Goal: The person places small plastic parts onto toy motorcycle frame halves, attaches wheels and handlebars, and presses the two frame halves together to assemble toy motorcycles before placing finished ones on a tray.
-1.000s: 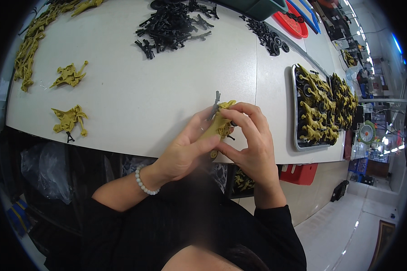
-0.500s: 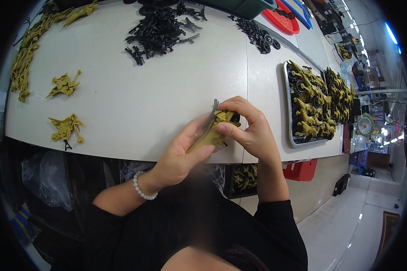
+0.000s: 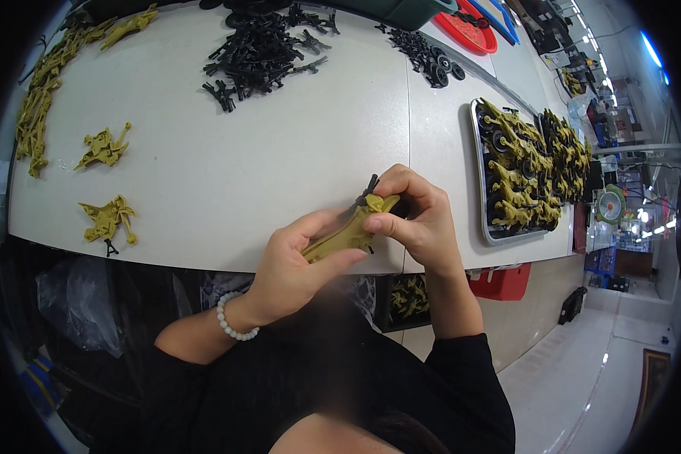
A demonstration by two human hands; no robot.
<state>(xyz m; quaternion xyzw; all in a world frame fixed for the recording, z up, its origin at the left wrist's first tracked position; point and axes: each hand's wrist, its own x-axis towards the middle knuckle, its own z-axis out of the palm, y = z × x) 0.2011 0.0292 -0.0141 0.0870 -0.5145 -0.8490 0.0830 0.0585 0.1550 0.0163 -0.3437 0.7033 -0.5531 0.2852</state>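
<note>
My left hand (image 3: 286, 266) closes round the tail end of an olive-yellow toy motorcycle (image 3: 342, 236), its thumb lying along the near side. At the front end, the thumb and fingers of my right hand (image 3: 425, 221) pinch the toy. A black forked part (image 3: 371, 185) sticks up from that front end, beside my right fingertips. Behind those fingers a dark round part, maybe a wheel, is mostly hidden. To the left, two more yellow bodies lie on the white table: a farther one (image 3: 104, 147) and a nearer one (image 3: 106, 219) with a small black piece at its lower edge.
A metal tray (image 3: 483, 216) of wheeled toy motorcycles stands on the right. Black forked parts (image 3: 253, 60) are heaped at the back, with black wheels (image 3: 440, 73) to their right. Yellow bodies (image 3: 34, 125) line the far left. A red bin (image 3: 501, 284) sits below the table edge.
My left hand has slid slightly back toward the toy's tail, uncovering more of its side. The black forked part now stands more plainly in sight; my right hand keeps its pinch.
</note>
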